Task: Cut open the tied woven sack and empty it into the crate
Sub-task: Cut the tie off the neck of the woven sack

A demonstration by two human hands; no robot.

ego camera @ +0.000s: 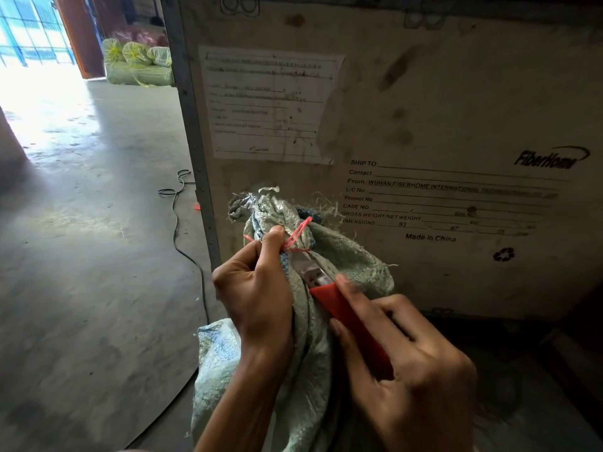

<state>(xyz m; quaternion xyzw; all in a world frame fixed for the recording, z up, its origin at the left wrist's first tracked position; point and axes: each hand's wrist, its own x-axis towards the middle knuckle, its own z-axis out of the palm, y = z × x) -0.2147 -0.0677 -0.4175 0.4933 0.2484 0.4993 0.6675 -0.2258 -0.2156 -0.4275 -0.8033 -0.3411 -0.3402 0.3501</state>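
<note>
Left hand [257, 288] clenched round the gathered neck of the sack [355, 259], knuckles toward us, fingertips right under the red string [297, 232] that ties it.

Right hand [411, 367] wrapped round the red handle of a knife [347, 316], forefinger laid along the top of the handle; this hand is blurred, so we cannot read the finger detail finely.

Blade end points up and to the left, lying against the cloth just below the string; whether the edge touches the string we cannot tell.

The relation that matters: the string sits above and ahead of both hands; the neck's long axis runs from the sack's body near our lap up toward the knot, and the knife lies nearly along that line; the left hand is the nearer to the knot, the right trails lower and to the right.

We judge the cut not yet made, since the string is whole and the mouth bunched; the left fingers are close to the blade's path.

Sack stands on the floor [85, 262], leaning at the wall of a big labelled crate [440, 93]; a paper sheet [270, 102] is stuck on it; a dark cable [177, 230] snakes beside; bundles [140, 63] by the bright doorway.
</note>
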